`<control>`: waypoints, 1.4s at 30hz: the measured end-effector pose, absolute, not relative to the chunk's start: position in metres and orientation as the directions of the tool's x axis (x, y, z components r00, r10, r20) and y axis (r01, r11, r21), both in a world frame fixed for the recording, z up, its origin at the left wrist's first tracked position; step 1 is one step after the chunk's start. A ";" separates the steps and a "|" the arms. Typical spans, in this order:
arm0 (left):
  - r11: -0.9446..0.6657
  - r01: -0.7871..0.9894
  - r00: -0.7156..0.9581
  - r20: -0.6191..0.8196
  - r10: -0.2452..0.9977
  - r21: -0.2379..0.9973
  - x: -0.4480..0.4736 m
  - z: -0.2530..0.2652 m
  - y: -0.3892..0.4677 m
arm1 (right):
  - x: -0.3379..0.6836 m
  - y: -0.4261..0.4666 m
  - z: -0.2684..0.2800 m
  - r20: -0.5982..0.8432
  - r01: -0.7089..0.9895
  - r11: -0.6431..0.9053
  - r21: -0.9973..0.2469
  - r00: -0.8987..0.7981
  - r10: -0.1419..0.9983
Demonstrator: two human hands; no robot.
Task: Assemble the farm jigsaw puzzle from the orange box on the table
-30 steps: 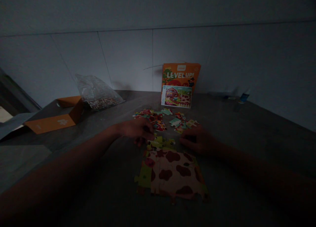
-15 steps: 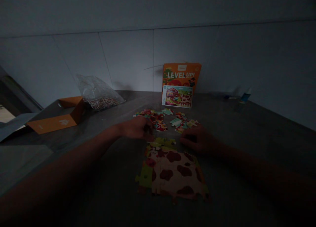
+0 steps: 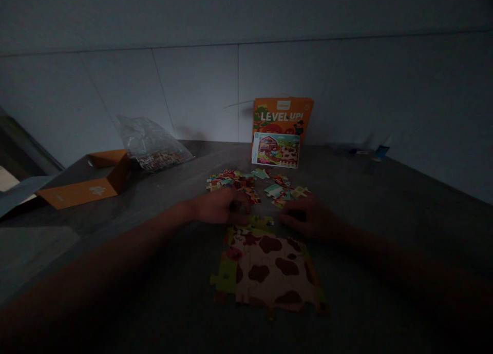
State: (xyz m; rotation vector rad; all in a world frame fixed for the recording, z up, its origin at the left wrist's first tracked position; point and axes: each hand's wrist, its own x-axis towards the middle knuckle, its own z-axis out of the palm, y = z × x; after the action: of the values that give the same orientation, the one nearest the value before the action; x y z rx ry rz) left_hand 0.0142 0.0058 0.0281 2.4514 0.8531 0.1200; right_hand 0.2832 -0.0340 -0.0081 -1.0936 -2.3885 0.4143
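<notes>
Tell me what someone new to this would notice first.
Probably the bright LEVEL UP! box standing at the back by the wall, with a farm picture card upright in front of it. Next, the spotted cow on the partly joined puzzle nearest the camera, with the left hand and right hand at either side of its far end.

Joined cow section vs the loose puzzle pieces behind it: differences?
Joining: the cow section is linked into one flat sheet; the loose pieces lie jumbled, some overlapping.
Place: the cow section is nearer the person; the loose pieces lie farther back, toward the orange box.
Picture: the cow section shows a pale body with brown patches; the loose pieces show mixed red, green and other colours.
Shared: both lie on the grey tabletop.
</notes>
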 end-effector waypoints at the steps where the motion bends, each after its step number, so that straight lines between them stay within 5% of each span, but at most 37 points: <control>1: -0.658 0.550 0.797 -0.087 0.598 0.515 0.014 0.028 0.006 | 0.283 -0.034 -0.008 0.297 0.627 0.634 -0.453 -0.564 0.770; 30: -0.689 0.476 0.835 -0.035 0.550 0.546 0.013 0.027 0.007 | 0.282 -0.035 -0.008 0.284 0.621 0.636 -0.458 -0.576 0.767; 32: -0.680 0.485 0.830 -0.045 0.555 0.550 0.013 0.027 0.007 | 0.281 -0.035 -0.008 0.354 0.644 0.615 -0.455 -0.503 0.788; 37: -0.673 0.485 0.830 -0.051 0.556 0.559 0.013 0.024 0.008 | 0.289 -0.023 -0.006 0.561 0.776 0.305 -0.552 0.075 0.824; 42: -0.686 0.467 0.836 -0.026 0.548 0.558 0.015 0.021 0.007 | 0.301 -0.006 -0.012 0.479 0.859 0.114 -0.499 0.165 0.862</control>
State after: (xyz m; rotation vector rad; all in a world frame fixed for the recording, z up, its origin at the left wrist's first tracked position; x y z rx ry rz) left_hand 0.0147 0.0074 0.0212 2.4500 0.7425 0.1921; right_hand 0.3009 -0.0062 -0.0120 -1.7056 -1.6555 0.0053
